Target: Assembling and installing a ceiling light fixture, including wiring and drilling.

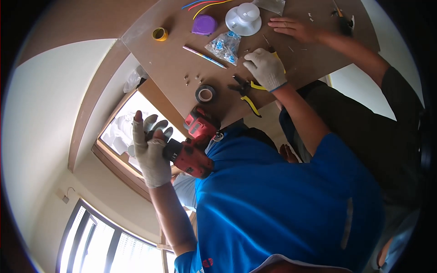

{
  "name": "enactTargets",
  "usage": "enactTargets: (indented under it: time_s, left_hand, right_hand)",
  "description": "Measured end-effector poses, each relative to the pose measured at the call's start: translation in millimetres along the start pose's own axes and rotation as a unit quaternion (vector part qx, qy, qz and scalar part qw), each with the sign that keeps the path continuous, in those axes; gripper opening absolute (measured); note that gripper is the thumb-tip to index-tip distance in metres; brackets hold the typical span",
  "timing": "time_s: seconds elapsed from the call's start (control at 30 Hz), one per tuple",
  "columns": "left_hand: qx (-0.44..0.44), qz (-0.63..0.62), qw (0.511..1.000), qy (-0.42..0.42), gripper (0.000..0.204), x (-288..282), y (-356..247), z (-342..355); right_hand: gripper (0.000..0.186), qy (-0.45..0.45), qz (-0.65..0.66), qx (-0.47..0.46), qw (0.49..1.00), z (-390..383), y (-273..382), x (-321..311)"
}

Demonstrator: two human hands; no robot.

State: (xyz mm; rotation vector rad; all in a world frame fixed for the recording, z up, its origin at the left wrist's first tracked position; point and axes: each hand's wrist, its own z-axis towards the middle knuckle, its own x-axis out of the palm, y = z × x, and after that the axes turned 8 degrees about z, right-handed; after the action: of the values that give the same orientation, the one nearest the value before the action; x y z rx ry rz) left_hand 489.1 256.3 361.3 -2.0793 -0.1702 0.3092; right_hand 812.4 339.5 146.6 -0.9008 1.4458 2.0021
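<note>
My gloved left hand (152, 154) holds a red-and-black drill (193, 161) by its black front, index finger raised, low in front of my blue shirt. The drill's red base (200, 123) is beside the table edge. My gloved right hand (264, 68) is closed on the brown table (154, 63), over a yellow-handled tool (281, 61); what its curled fingers hold is hidden. Below it lie yellow-and-black pliers (250, 102). Nearby are a bag of small parts (222, 48), a pencil (202, 55), black tape (205, 94) and small metal bits (198, 78).
A co-worker's bare hand (296, 29) rests at the table's upper right, near a white lamp holder (243, 20) and a dark tool (343, 22). A purple case (204, 25), yellow roll (160, 34) and coloured wires (202, 7) are farther back. A window (100, 232) is lower left.
</note>
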Motion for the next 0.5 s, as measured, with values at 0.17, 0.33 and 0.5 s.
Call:
enactTargets:
  time_s: [0.17, 0.33, 0.5]
  left_hand:
    - [0.088, 0.064, 0.991, -0.076, 0.089, -2.1, 29.2, -32.8]
    - [0.064, -0.024, 0.99, -0.125, 0.087, -1.1, 54.2, -63.6]
    - [-0.031, -0.024, 0.994, -0.099, 0.091, -6.1, 61.0, -77.2]
  right_hand:
    - [0.016, -0.022, -0.003, 0.031, 0.999, 9.6, 17.3, 17.7]
    - [0.008, -0.017, 0.038, -0.039, 0.998, 19.6, 19.3, 25.7]
    - [0.006, 0.075, -0.05, -0.093, 0.992, 20.9, 10.2, 22.6]
